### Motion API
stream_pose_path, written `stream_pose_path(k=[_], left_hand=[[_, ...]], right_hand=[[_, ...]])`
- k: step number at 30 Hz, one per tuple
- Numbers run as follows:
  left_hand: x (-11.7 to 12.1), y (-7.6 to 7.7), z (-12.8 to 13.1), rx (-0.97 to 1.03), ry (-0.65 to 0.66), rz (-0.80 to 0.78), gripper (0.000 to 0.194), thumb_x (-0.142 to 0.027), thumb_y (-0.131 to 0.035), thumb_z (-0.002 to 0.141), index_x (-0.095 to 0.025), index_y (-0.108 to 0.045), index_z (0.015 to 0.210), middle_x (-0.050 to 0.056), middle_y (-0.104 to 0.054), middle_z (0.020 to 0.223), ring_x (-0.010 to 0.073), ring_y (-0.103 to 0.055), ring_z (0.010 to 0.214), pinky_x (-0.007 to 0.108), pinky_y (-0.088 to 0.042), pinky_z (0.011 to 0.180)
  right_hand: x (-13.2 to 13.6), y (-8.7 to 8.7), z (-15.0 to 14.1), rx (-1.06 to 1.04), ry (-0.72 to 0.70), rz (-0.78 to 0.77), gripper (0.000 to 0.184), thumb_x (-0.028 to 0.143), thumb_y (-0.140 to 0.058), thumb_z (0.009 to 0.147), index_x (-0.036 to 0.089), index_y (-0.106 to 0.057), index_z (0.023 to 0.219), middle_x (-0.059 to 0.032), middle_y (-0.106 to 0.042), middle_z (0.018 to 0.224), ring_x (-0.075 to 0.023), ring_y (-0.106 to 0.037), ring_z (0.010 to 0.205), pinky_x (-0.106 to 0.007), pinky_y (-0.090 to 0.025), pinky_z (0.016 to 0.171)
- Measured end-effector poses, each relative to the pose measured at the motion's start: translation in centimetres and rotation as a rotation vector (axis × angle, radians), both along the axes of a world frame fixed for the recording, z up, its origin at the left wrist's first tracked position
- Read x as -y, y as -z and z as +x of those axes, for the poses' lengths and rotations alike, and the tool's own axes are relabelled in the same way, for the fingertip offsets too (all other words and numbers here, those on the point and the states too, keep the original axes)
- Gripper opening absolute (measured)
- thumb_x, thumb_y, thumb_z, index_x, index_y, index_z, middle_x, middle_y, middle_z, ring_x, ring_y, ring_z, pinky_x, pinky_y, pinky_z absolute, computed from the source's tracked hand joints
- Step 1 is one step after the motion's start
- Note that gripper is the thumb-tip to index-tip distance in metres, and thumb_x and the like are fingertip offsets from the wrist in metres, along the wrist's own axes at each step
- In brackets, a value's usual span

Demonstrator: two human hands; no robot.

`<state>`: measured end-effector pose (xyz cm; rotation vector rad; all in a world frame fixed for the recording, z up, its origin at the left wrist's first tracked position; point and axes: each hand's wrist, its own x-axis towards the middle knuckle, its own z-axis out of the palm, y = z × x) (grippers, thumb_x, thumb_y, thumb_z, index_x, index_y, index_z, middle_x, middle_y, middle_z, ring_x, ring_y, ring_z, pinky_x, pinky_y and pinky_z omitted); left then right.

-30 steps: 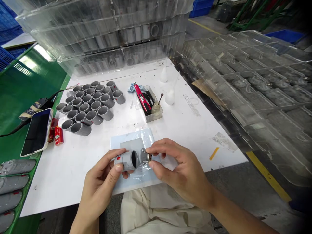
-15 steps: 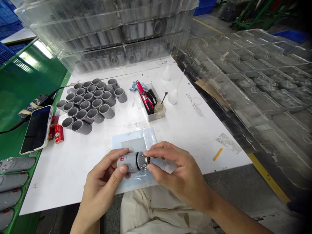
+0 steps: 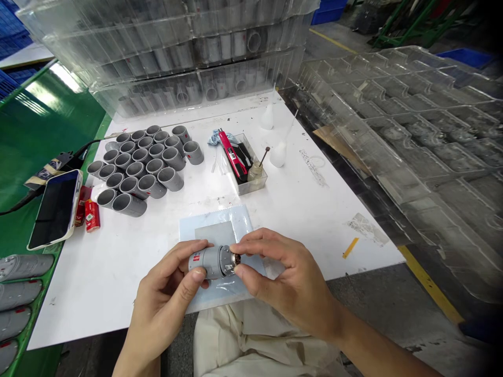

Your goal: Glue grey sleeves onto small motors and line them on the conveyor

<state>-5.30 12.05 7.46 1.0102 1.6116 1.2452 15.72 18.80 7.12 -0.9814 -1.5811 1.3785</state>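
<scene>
My left hand (image 3: 167,296) is wrapped around a grey cylindrical housing (image 3: 207,263) with a small red mark. It lies sideways above a light blue cloth (image 3: 239,217). At its right end sits a grey end cap (image 3: 225,257), nearly flush, with a thin dark seam between them. Thumb and fingertips of my right hand (image 3: 293,277) pinch the cap around its shiny metal stub (image 3: 236,259). Inside the housing, nothing shows. Beneath it, a grey square sheet (image 3: 215,230) rests on the cloth.
Several upright grey tubes (image 3: 149,186) stand at the left on the white table (image 3: 310,225). Behind the cloth is a clear tool box (image 3: 253,187) holding a red-handled tool and a small jar. A phone (image 3: 55,209) lies left; clear stacked trays (image 3: 251,78) rise behind.
The end cap has moved left into the housing, and the dark gap between them has narrowed. Both hands keep their grip; the view has shifted slightly.
</scene>
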Motion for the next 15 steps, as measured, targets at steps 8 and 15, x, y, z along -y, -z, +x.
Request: stream_pose_path(k=[8,15], left_hand=[[0.02,0.05,-0.02,0.013,0.010,0.008,0.032,-0.048,-0.085,0.092,-0.030,-0.087,0.118,0.005,-0.083,0.112,0.0138,-0.070,0.070,0.028,-0.060,0.071],[0.08,0.10,0.02,0.014,0.017,0.015,0.030,-0.047,-0.085,0.092,-0.031,-0.087,0.118,0.004,-0.083,0.111,0.0139,-0.071,0.071,0.027,-0.060,0.072]], right_hand=[[-0.11,-0.02,0.04,-0.007,-0.010,0.000,0.022,0.022,-0.082,0.089,0.031,-0.088,0.109,-0.0022,-0.079,0.108,-0.0189,-0.078,0.096,-0.029,-0.065,0.091],[-0.06,0.36,0.06,-0.006,-0.026,0.014,0.023,0.023,-0.083,0.091,0.031,-0.087,0.112,-0.0012,-0.079,0.111,-0.0171,-0.077,0.100,-0.026,-0.064,0.091]])
